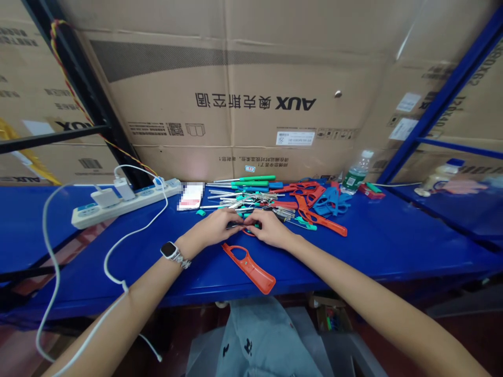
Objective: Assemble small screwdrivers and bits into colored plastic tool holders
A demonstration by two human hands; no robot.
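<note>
My left hand (220, 226), with a watch on its wrist, and my right hand (268, 227) meet near the middle of the blue table. Fingers of both are bent around a small part between them, too small and covered to name. A bit of red shows just under the fingertips. Nearer the front edge lies an orange-red plastic shell half (253, 270) with a loop at one end. Behind my hands is a heap of metal rods (236, 196), green handles (257, 180) and small green pieces. To the right are more red shells (320, 217) and blue shells (333, 201).
A white power strip (126, 203) with plugs and a loose white cable (108, 256) is on the left. A white card (191, 197) lies behind my left hand. A water bottle (357, 173) and a red box (371, 191) stand back right. Cardboard (251, 68) rises behind.
</note>
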